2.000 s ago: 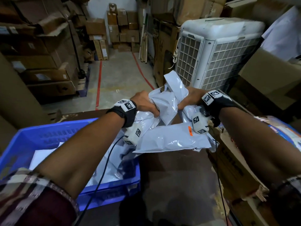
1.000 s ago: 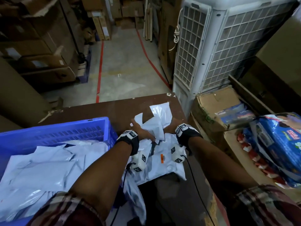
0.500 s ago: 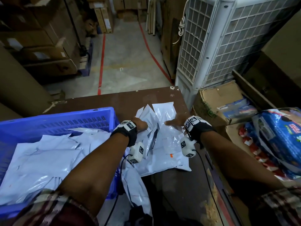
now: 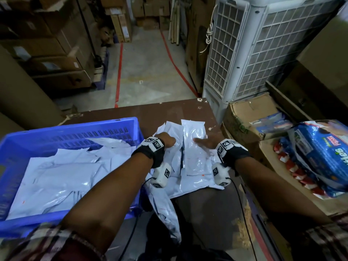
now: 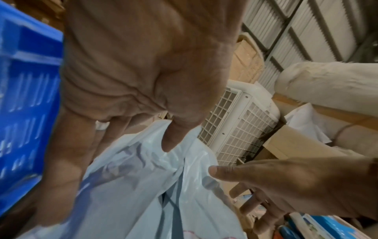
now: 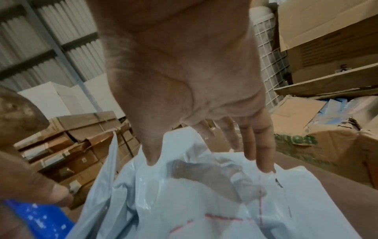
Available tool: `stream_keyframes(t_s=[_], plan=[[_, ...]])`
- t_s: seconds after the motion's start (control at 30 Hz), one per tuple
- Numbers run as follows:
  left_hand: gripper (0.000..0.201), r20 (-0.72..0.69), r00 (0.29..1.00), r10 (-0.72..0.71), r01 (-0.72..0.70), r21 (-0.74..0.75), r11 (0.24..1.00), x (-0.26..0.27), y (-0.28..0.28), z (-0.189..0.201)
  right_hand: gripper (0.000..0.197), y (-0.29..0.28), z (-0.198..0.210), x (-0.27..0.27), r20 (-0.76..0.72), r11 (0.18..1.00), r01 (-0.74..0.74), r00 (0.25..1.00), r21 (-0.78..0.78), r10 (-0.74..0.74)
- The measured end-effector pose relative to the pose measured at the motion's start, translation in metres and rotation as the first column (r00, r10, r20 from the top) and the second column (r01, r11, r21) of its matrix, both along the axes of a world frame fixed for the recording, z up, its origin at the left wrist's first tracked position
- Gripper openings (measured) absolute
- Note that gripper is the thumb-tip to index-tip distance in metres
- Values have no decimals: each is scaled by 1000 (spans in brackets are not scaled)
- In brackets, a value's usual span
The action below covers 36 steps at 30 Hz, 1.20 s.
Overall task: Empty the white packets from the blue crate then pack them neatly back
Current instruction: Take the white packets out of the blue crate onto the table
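Observation:
A blue crate (image 4: 79, 129) stands at the left of the brown table (image 4: 169, 112) with several white packets (image 4: 56, 176) lying loose in it. Right of the crate is a pile of white packets (image 4: 194, 162) on the table. One packet (image 4: 165, 213) hangs over the table's near edge. My left hand (image 4: 168, 142) is on the pile's left side; in the left wrist view its thumb (image 5: 171, 142) presses a packet (image 5: 132, 186) against curled fingers. My right hand (image 4: 204, 143) lies flat, and its fingertips (image 6: 263, 168) touch the top packet (image 6: 204, 202).
A white air cooler (image 4: 254, 53) stands just beyond the table's far right corner. Open cardboard boxes (image 4: 250, 112) and a blue bag of goods (image 4: 320, 157) crowd the right side. Stacked cartons (image 4: 47, 53) line the left of a floor aisle (image 4: 150, 72) with red lines.
Both hands have come down from holding a raised bunch of packets and laid it on the table. The right hand has let go and flattened over the top packet.

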<state>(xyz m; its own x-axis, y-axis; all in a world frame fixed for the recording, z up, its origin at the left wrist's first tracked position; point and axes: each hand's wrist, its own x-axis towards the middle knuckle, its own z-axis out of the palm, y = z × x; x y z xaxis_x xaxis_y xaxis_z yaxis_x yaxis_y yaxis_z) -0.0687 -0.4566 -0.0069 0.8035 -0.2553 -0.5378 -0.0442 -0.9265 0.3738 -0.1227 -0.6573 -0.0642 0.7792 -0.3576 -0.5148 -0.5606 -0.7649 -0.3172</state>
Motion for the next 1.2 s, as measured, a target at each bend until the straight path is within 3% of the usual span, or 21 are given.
stream_keyframes(t_s=[0.07,0.13,0.23,0.3,0.33,0.4,0.47,0.57,0.63,0.7,0.87,0.97,1.1,1.2], plan=[[55,40,999,-31,32,-14,999,0,3,7,134,-11,-7,4,66,1000,20,998,21,-21],[58,92,995,-50,53,-21,998,0,6,15,138,-11,-6,0,119,999,42,992,-5,-41],[62,89,994,-62,68,-64,996,1,14,27,81,26,32,-31,176,997,-14,984,-73,26],[57,47,997,-57,63,-122,991,5,22,30,53,53,41,-49,195,997,-81,978,22,75],[50,22,997,-68,70,-169,983,5,28,32,49,67,43,-57,157,988,-109,983,106,92],[34,41,993,-114,121,-261,958,5,41,35,51,97,40,-70,20,944,-150,988,293,150],[20,153,968,-198,240,-334,911,6,58,38,59,125,32,-82,-87,899,-180,969,398,233],[13,354,885,-302,426,-355,832,7,88,49,95,162,24,-100,-143,893,-302,920,333,364],[7,438,837,-327,481,-305,822,13,113,51,110,179,16,-108,-159,894,-331,907,303,390],[20,460,810,-363,489,-191,851,23,140,46,110,194,11,-112,-165,901,-303,916,310,365],[69,198,861,-469,444,156,882,41,192,26,73,216,-3,-112,-53,945,-198,974,260,218],[78,194,851,-488,450,208,868,45,210,9,63,211,2,-113,38,957,-187,982,224,183],[72,179,868,-462,423,220,879,49,227,-11,46,187,22,-108,113,949,-104,991,298,73],[71,151,880,-450,421,190,887,49,233,-25,56,172,40,-100,232,947,-49,972,316,-27]])
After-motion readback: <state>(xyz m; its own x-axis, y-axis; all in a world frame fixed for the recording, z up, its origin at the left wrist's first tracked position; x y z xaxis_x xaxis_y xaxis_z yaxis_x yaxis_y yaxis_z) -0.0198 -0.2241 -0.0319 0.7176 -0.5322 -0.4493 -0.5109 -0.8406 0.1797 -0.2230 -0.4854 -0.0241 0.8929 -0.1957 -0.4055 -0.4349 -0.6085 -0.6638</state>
